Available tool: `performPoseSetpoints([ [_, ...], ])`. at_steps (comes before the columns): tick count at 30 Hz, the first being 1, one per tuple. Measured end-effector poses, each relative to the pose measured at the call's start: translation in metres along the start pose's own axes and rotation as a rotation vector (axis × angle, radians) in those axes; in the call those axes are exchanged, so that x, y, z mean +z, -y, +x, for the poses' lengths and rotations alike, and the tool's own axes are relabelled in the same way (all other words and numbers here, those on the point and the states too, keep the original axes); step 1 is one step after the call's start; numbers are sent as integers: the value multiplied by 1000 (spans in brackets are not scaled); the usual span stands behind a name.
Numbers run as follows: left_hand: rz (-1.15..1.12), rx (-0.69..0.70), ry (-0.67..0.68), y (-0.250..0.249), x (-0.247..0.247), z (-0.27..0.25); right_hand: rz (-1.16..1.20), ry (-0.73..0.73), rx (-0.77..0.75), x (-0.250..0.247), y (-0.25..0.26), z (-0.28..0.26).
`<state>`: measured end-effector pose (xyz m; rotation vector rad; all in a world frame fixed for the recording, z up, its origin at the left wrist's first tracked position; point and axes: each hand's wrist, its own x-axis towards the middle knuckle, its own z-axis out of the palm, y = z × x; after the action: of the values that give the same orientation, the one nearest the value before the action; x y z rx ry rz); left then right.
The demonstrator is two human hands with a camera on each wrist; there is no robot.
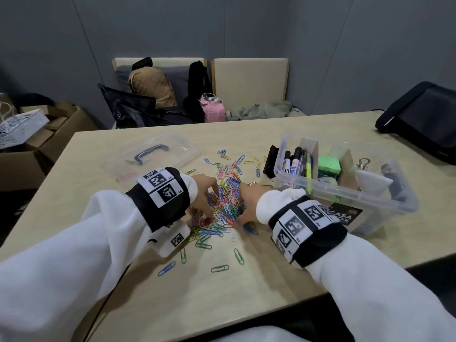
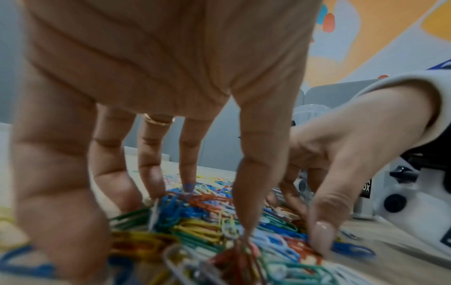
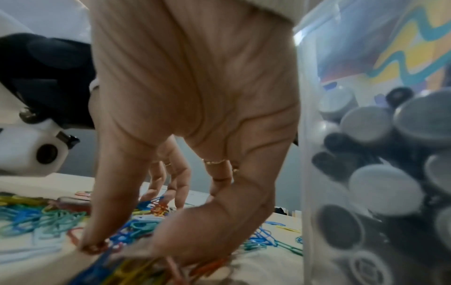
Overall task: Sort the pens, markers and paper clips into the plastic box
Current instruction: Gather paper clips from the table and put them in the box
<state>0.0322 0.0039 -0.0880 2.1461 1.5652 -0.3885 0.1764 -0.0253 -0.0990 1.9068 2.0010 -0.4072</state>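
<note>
The wall (image 1: 246, 25) behind is plain grey. Two chairs (image 1: 250, 80) with cream backs stand side by side at the far edge of a pale wood table (image 1: 246, 287). Bags (image 1: 153, 95) and a pink thing are piled on the left chair. A green cloth (image 1: 261, 110) lies on the right one. Brown boxes (image 1: 44, 134) and a white basket (image 1: 17, 127) sit at the left. A black bag (image 1: 419, 119) lies on the table's right corner.

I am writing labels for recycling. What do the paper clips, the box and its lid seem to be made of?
Paper clips: probably wire with a smooth coloured coating, judging by the thin bent loops in many colours.
Box: clear glossy plastic; its contents show through the walls.
Lid: the same clear plastic, with a dark, opaque handle.
</note>
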Motion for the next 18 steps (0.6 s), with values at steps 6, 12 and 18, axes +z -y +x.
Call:
performPoseSetpoints([
  [6, -238, 11, -1, 4, 4, 6, 139, -43, -151, 0, -10, -7],
  [12, -300, 57, -22, 10, 2, 9, -6, -60, -92, 0, -4, -4],
  [18, -367, 99, -37, 15, -3, 7, 55, -87, -53, -2, -3, -3],
])
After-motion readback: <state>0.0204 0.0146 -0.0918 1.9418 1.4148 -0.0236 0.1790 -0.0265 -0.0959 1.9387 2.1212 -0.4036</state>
